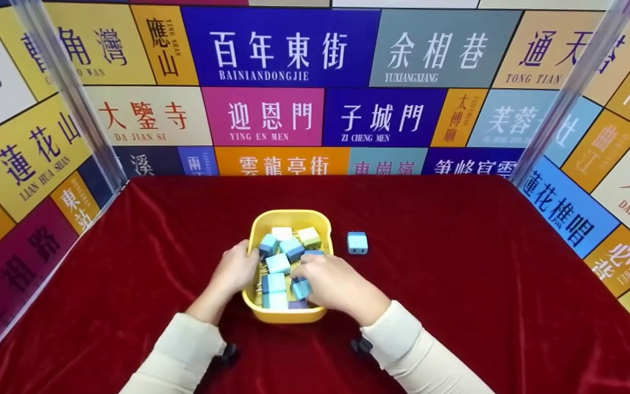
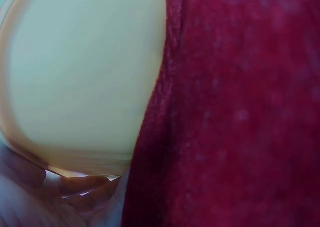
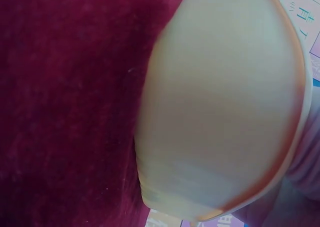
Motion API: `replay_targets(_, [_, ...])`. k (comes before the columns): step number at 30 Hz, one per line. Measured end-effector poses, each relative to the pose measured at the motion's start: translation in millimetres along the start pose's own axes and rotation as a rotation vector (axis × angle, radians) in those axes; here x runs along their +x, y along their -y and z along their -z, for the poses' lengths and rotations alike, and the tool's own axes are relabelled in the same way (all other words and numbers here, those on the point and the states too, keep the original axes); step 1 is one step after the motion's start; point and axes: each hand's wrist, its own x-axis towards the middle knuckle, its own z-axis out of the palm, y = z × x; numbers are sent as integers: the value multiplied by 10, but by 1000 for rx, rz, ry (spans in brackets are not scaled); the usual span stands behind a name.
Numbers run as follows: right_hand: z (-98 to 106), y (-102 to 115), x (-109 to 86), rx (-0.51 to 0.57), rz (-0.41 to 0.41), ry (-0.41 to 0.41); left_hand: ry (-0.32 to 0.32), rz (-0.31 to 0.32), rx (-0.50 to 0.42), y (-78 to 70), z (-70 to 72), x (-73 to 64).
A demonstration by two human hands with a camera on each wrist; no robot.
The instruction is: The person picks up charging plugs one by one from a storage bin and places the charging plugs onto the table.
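A yellow plastic bin (image 1: 287, 316) stands on the cloth, holding several cube-shaped charger plugs (image 1: 278, 264) in blue, pale blue and whitish tones, some with metal prongs showing. My left hand (image 1: 240, 266) grips the bin's left rim; in the left wrist view its fingers (image 2: 85, 192) curl at the edge of the bin's outer wall (image 2: 85, 82). Over the right rim, my right hand (image 1: 328, 279) reaches in and pinches a blue charger plug (image 1: 302, 289), its fingertips partly hidden. The right wrist view mostly has the bin's outer wall (image 3: 220, 97), with part of the right hand (image 3: 305, 152) beyond the rim.
One blue two-tone charger plug (image 1: 357, 243) lies on the cloth just right of the bin. Dark red velvet cloth (image 1: 457, 284) covers the table. Panels with printed place names (image 1: 282, 49) enclose the back and sides, with clear upright posts (image 1: 566, 93) at the corners.
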Motion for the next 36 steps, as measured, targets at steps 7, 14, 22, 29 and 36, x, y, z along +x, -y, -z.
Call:
replay_targets(7, [15, 1, 2, 11, 5, 17, 17, -5, -8, -309, 188, -221])
replay_targets(14, [23, -18, -2, 13, 16, 12, 20, 24, -33, -685, 357, -493])
replay_targets(22, [57, -37, -3, 11, 60, -24, 24, 52, -50, -669, 347, -476])
replay_targets(29, [143, -36, -20, 41, 68, -50, -3, -2, -31, -494, 270, -361])
replay_targets(36, [280, -52, -53, 65, 74, -97, 17, 43, -34, -684, 348, -483])
